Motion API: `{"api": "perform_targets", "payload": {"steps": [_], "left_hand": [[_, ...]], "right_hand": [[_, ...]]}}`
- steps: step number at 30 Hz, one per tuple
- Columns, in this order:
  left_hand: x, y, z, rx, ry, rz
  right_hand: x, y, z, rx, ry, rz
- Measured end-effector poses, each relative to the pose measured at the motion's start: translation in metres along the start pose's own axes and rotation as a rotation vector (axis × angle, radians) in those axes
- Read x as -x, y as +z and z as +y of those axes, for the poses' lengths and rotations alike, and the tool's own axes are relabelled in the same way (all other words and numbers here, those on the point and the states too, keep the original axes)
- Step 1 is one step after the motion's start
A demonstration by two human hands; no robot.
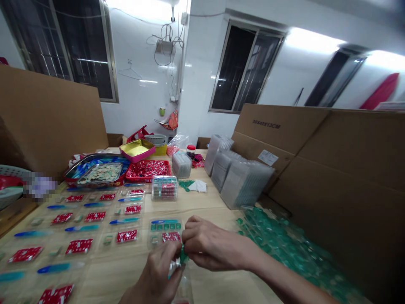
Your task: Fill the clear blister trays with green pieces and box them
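My left hand (160, 270) and my right hand (210, 245) meet over the front middle of the table. Both are closed, with a small green piece in clear plastic (183, 256) pinched between their fingertips. Just beyond lies a clear plastic tray (152, 234) that my hands partly cover. In it are a blue pen-like tool (164, 221), a row of green squares (166, 226) and a red patterned packet (171, 237). Part of another clear tray (186, 285) shows under my hands. To the right spreads a heap of green pieces in clear plastic (275, 236).
Rows of similar trays with blue tools and red packets (79, 246) cover the left side. Behind are a red basket of red packets (148, 169), a metal tray of pale pieces (100, 173) and stacked clear trays (247, 181). Cardboard walls (341, 181) flank the table.
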State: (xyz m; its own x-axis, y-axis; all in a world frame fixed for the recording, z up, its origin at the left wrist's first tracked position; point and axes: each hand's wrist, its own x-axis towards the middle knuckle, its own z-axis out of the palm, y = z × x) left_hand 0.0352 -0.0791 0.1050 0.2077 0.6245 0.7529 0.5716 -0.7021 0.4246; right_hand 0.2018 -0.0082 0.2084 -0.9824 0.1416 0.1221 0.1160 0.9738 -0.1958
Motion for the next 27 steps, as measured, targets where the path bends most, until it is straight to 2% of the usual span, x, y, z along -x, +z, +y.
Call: {"api": "perform_targets", "payload": {"steps": [5, 10, 16, 19, 21, 23, 25, 27], "left_hand": [[0.0, -0.002, -0.009, -0.032, -0.009, 0.035], [-0.006, -0.009, -0.011, -0.058, 0.052, 0.078], [-0.011, -0.012, -0.004, -0.014, 0.09, 0.09], [-0.011, -0.015, -0.004, 0.006, 0.068, 0.114], [-0.008, -0.02, -0.007, 0.013, -0.021, 0.17], [-0.003, -0.024, -0.011, 0.08, -0.204, 0.243], [0.003, -0.025, -0.016, 0.24, -0.444, 0.336], [0.008, -0.022, -0.02, 0.44, -0.67, 0.439]], "right_hand": [[0.006, 0.003, -0.006, 0.0, 0.101, -0.007], [0.013, 0.012, -0.012, -0.185, 0.269, 0.139], [0.01, 0.011, -0.018, -0.304, 0.253, 0.18], [0.017, 0.018, -0.009, -0.457, 0.261, 0.291], [0.027, 0.033, 0.001, -0.595, 0.369, 0.478], [0.035, 0.056, 0.012, -0.761, 0.539, 0.669], [0.038, 0.084, 0.017, -0.979, 0.685, 0.747], [0.035, 0.11, 0.016, -1.204, 0.772, 0.743]]}}
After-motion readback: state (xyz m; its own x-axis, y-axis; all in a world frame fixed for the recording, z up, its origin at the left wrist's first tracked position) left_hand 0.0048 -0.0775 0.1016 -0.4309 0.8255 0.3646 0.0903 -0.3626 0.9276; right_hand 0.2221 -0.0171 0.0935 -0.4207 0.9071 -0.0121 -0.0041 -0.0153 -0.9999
